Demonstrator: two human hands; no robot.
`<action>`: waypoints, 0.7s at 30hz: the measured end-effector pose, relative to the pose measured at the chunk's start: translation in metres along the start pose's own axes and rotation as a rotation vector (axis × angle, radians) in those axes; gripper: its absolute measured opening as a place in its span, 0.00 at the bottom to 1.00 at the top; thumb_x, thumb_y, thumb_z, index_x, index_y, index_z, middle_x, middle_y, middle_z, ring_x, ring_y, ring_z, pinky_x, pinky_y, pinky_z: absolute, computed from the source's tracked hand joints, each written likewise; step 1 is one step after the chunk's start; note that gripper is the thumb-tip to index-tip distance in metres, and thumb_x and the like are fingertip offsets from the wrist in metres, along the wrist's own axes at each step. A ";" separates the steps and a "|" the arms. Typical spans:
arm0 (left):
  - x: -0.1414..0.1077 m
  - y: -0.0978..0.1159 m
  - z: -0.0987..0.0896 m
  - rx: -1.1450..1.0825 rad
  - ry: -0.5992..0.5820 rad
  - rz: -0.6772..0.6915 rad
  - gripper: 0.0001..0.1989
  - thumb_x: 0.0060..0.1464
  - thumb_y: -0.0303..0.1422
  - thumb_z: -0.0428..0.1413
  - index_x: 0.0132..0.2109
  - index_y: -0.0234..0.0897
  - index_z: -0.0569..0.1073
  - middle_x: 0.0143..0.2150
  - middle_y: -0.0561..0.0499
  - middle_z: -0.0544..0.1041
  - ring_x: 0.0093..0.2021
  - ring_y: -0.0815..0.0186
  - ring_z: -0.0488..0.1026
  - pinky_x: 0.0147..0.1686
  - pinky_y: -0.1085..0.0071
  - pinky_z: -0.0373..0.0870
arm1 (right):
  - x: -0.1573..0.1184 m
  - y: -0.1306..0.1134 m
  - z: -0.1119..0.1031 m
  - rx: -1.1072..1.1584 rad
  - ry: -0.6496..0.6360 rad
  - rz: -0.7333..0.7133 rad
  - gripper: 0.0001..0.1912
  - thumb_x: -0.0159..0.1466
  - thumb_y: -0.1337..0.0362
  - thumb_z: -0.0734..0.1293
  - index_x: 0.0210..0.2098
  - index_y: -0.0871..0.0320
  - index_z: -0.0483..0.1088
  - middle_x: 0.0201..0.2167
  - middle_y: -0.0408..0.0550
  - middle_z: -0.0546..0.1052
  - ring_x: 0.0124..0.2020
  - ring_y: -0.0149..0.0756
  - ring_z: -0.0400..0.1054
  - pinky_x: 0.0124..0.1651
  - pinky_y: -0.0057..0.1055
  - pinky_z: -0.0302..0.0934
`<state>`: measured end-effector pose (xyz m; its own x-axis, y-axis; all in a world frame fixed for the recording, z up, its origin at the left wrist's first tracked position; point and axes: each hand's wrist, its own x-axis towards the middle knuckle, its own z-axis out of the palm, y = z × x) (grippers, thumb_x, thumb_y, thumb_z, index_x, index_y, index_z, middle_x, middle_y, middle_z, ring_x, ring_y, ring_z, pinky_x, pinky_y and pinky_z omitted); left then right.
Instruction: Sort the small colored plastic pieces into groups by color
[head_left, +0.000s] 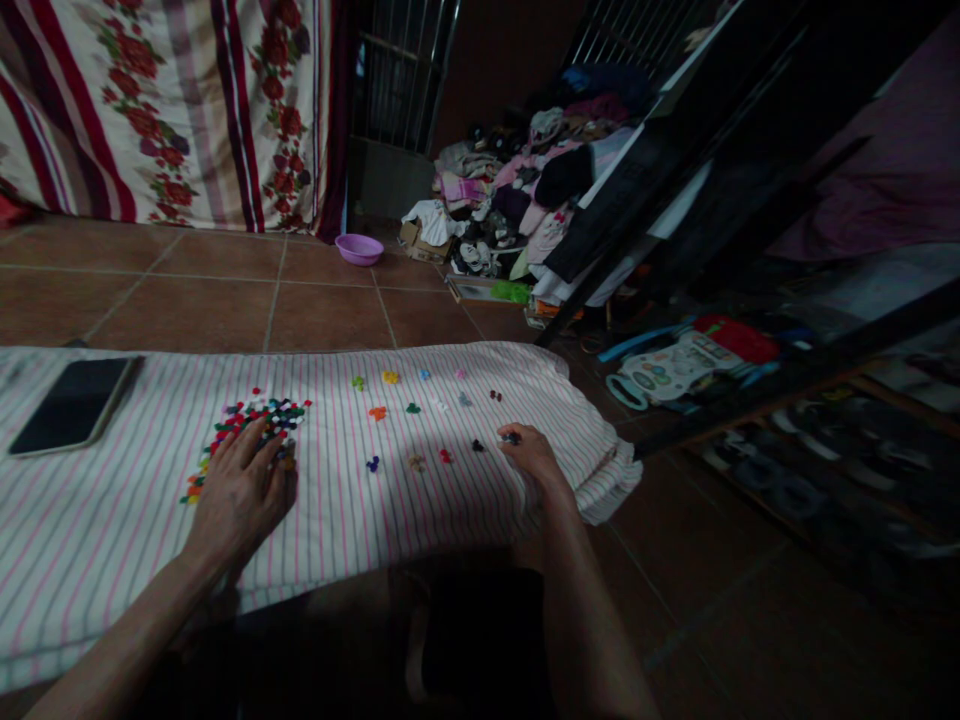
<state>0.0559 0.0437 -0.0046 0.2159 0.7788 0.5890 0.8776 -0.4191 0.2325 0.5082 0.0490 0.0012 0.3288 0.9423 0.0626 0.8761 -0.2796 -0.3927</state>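
A mixed heap of small coloured beads or bead-like pieces lies on a striped cloth. My left hand rests on the heap's near side, fingers stretched out and covering part of it. To the right, sorted little clusters sit apart by colour, among them yellow, orange, dark green, red and black. At the right end my right hand is low over the cloth, thumb and forefinger closed around small dark pieces. Their exact kind is too small to make out.
A phone lies at the cloth's left end. Beyond the striped cloth are a tiled floor, a purple basin and a heap of clothes. A dark slanted frame and a shoe rack stand at the right.
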 end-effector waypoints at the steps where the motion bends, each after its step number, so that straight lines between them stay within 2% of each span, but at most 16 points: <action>1: 0.000 0.000 0.000 -0.003 -0.001 0.000 0.16 0.59 0.35 0.44 0.48 0.35 0.71 0.60 0.35 0.68 0.61 0.48 0.64 0.60 0.45 0.61 | 0.000 -0.001 -0.002 0.024 0.017 -0.004 0.12 0.53 0.69 0.65 0.36 0.56 0.77 0.38 0.46 0.79 0.42 0.36 0.72 0.52 0.33 0.62; 4: 0.001 0.001 -0.001 -0.028 0.007 -0.011 0.16 0.58 0.35 0.45 0.48 0.34 0.72 0.59 0.35 0.68 0.61 0.47 0.64 0.59 0.44 0.61 | 0.000 -0.011 -0.007 0.096 0.114 -0.028 0.11 0.55 0.66 0.65 0.37 0.56 0.76 0.40 0.47 0.78 0.44 0.37 0.71 0.53 0.34 0.61; 7: 0.001 0.002 -0.002 -0.050 0.008 -0.025 0.15 0.58 0.35 0.46 0.48 0.36 0.72 0.60 0.36 0.68 0.61 0.47 0.65 0.57 0.43 0.64 | -0.003 -0.032 -0.010 0.177 0.161 -0.052 0.11 0.56 0.66 0.64 0.38 0.55 0.75 0.40 0.47 0.78 0.42 0.36 0.71 0.51 0.33 0.62; 10: 0.001 0.003 -0.003 -0.049 -0.002 -0.022 0.15 0.58 0.35 0.47 0.48 0.36 0.72 0.60 0.38 0.68 0.61 0.49 0.65 0.56 0.47 0.66 | -0.010 -0.062 -0.007 0.292 0.065 -0.165 0.12 0.57 0.67 0.63 0.39 0.56 0.74 0.35 0.46 0.78 0.36 0.33 0.71 0.45 0.30 0.63; 13: 0.001 0.005 -0.006 -0.046 -0.013 -0.016 0.16 0.59 0.35 0.45 0.48 0.34 0.72 0.58 0.37 0.69 0.59 0.51 0.67 0.54 0.51 0.69 | -0.020 -0.093 0.001 0.348 -0.063 -0.402 0.09 0.58 0.68 0.63 0.36 0.58 0.74 0.32 0.44 0.77 0.33 0.31 0.69 0.41 0.28 0.63; 16: 0.002 0.007 -0.007 -0.032 -0.022 -0.015 0.16 0.59 0.35 0.45 0.46 0.34 0.73 0.55 0.37 0.71 0.55 0.54 0.70 0.52 0.53 0.70 | -0.030 -0.121 0.012 0.342 -0.153 -0.594 0.08 0.60 0.70 0.64 0.37 0.59 0.74 0.34 0.46 0.77 0.35 0.32 0.70 0.41 0.29 0.63; 21: 0.001 0.007 -0.010 -0.021 -0.005 -0.029 0.14 0.59 0.35 0.48 0.46 0.36 0.74 0.51 0.41 0.74 0.50 0.58 0.72 0.49 0.58 0.72 | -0.040 -0.152 0.033 0.177 -0.261 -0.766 0.10 0.58 0.70 0.70 0.40 0.58 0.75 0.39 0.49 0.78 0.42 0.38 0.70 0.50 0.36 0.61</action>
<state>0.0576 0.0372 0.0053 0.1931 0.7929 0.5780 0.8744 -0.4063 0.2653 0.3501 0.0599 0.0278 -0.4483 0.8786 0.1648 0.7485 0.4697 -0.4681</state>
